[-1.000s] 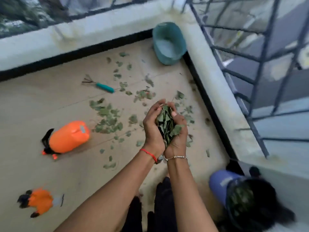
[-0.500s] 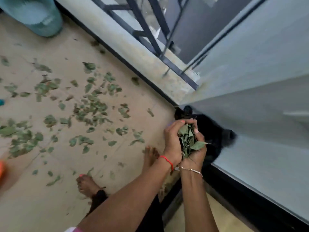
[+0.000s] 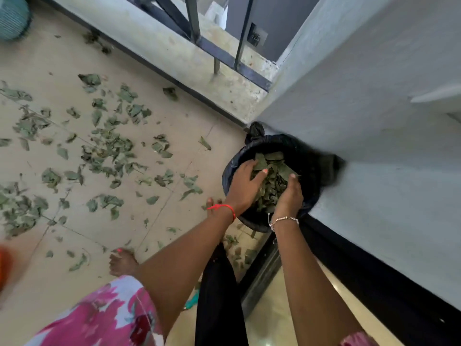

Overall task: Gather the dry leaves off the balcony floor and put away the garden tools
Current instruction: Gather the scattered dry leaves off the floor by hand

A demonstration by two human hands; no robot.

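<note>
Both arms reach forward and down, side by side, and both hands are right over the mouth of the bin (image 3: 229,176), a round tub lined with a black bag and tucked into the corner where the grey wall (image 3: 374,96) meets the parapet. The left hand (image 3: 245,183) comes in from the left rim with its palm turned inward. Its fingers are laid out fairly straight across the bunch of dry leaves (image 3: 273,181), pressing on it rather than closing round it. A red thread (image 3: 222,208) circles that wrist.

The right hand (image 3: 289,193) sits opposite, with its back to the camera and its thumb up against the bunch. Its fingers are hidden below the leaves, so there's no telling whether they grip. A silver bracelet (image 3: 284,219) hangs on that wrist.

The bunch sits between the two palms, inside the rim of the bin. Plenty of loose leaves (image 3: 107,151) lie scattered over the balcony floor (image 3: 62,61) to the left. A bare foot (image 3: 122,263) stands on the tiles, with a floral garment (image 3: 104,315) below it. Up top are the dark railing (image 3: 199,38) and, in the far left corner, a teal pot (image 3: 12,16).
</note>
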